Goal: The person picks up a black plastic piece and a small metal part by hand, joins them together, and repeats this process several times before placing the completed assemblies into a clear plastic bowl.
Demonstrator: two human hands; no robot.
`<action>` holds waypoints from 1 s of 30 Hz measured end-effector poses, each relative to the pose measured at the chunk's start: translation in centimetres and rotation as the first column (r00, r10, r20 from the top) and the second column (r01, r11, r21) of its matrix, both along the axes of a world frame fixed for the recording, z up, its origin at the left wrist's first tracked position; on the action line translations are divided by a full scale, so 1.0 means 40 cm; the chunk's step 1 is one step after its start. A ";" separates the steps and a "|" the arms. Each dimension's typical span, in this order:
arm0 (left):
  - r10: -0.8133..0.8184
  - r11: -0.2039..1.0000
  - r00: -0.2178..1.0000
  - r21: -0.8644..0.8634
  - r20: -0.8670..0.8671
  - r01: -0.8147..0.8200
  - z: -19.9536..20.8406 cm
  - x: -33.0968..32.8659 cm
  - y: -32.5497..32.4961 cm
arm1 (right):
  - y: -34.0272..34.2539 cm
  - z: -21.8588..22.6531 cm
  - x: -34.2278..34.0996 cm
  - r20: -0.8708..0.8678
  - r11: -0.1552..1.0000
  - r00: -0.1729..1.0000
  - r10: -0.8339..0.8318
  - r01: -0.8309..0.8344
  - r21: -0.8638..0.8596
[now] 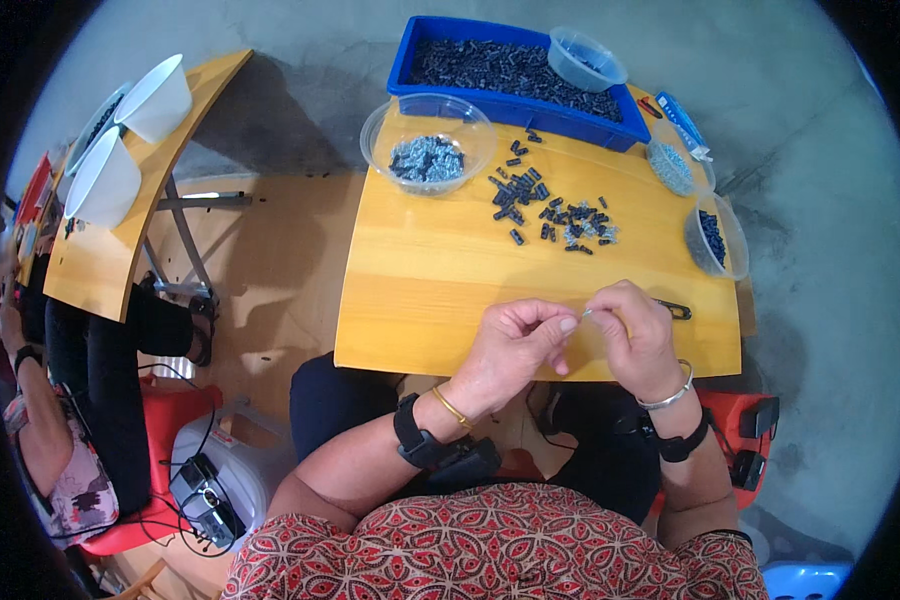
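Observation:
My left hand (518, 345) and my right hand (632, 335) meet over the front part of the yellow wooden table (420, 290). Thumb and fingers are pinched together on both. A tiny pale piece (587, 312) shows at the right fingertips; its kind is too small to make out. Whatever the left fingers hold is hidden. Beyond the hands lies a loose pile of small black parts (518, 192), with a second pile of black and clear parts (580, 222) beside it. A black looped tool (676, 310) lies partly behind my right hand.
A blue tray (510, 108) of black parts stands at the back, a clear bowl (588, 62) resting on it. Another bowl (370, 140) holds clear-blue parts. Small tubs (735, 262) line the right edge. At far left, a person sits by a second table (100, 275) with white bowls (105, 185).

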State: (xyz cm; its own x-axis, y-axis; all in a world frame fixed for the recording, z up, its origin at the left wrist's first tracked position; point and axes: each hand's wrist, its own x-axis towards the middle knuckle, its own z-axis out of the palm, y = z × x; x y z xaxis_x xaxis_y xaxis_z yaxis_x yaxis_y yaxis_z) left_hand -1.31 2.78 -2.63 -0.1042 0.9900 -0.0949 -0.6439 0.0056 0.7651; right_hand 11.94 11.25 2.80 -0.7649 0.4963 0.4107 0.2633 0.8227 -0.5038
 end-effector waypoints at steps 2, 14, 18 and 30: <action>0.056 0.998 0.998 0.004 0.000 -0.056 -0.006 -0.001 0.000 | 0.014 -0.001 0.017 -0.100 0.992 0.987 -0.126 0.124 -0.031; 0.263 0.965 0.961 -0.018 0.084 -0.262 -0.034 -0.024 0.020 | 0.120 -0.139 0.076 0.047 0.780 0.911 -0.410 0.376 -0.500; 0.244 0.970 0.962 -0.024 0.126 -0.243 -0.026 -0.030 0.023 | 0.127 -0.141 0.080 0.073 0.704 0.908 -0.412 0.368 -0.607; 0.201 0.980 0.975 -0.026 0.097 -0.200 -0.025 -0.032 0.014 | 0.198 -0.060 -0.016 0.249 0.961 0.929 -0.275 0.267 0.066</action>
